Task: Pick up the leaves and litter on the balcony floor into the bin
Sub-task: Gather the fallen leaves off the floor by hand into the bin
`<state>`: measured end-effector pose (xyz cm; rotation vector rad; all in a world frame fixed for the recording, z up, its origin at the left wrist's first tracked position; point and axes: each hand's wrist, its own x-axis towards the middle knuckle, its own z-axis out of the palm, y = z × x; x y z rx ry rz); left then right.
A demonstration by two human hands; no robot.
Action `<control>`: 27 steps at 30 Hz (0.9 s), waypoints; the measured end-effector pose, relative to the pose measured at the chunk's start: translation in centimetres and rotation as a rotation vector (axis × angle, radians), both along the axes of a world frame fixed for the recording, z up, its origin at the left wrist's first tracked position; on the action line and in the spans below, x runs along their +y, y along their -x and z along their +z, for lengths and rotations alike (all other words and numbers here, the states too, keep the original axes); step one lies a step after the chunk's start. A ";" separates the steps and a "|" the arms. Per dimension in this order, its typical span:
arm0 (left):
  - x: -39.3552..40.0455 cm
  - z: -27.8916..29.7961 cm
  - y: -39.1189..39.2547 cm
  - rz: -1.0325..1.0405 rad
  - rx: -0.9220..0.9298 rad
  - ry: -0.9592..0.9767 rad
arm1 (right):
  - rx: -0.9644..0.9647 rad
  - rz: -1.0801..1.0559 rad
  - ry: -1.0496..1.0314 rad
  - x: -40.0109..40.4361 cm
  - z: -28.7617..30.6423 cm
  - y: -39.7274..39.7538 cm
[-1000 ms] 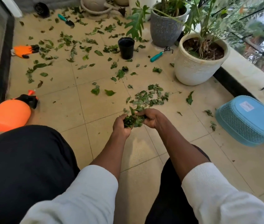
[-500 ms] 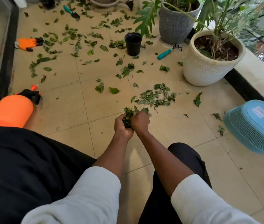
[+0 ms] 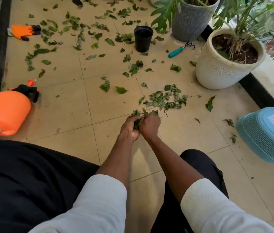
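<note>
1. A bunch of leaves (image 3: pixel 137 122) sits low over the floor's (image 3: pixel 65 106) middle, pressed between both hands.
2. Left hand (image 3: pixel 130 127) and right hand (image 3: pixel 149 126): fingers curled, clamped on the bunch.
3. Risk: loose edges may spill on the carry to the blue bin (image 3: pixel 267 135), lying tipped at the floor's right edge.

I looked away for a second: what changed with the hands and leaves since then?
The left hand and right hand closed together, squeezing the bunch of leaves tighter between them. The blue bin and the leaf pile stayed put.
</note>
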<state>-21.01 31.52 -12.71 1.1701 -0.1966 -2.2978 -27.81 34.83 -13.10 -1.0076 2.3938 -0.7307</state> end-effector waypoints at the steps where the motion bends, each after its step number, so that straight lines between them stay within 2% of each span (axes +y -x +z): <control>1: -0.1 -0.1 -0.1 0.020 -0.023 -0.012 | -0.118 0.007 0.023 -0.2 0.1 0.1; 5: -0.7 -0.9 -0.6 0.099 -0.147 -0.042 | -0.520 0.022 -0.051 -0.5 1.7 1.1; 9: -1.4 -1.4 -1.3 0.169 -0.242 -0.075 | -0.776 0.004 -0.055 -0.5 2.2 2.5; 14: -1.5 -2.0 -1.4 0.212 -0.305 -0.067 | -0.650 -0.070 0.106 0.1 1.4 1.9; 20: -1.5 -2.7 -1.2 0.169 -0.311 -0.018 | -0.587 -0.006 -0.064 -0.9 1.6 1.3; 24: -1.3 -3.0 -1.1 0.128 -0.299 -0.019 | -0.412 -0.054 0.055 -0.7 0.4 0.8; 27: -1.4 -3.0 -1.3 0.153 -0.257 -0.043 | -0.405 -0.101 0.126 -0.9 -0.2 0.6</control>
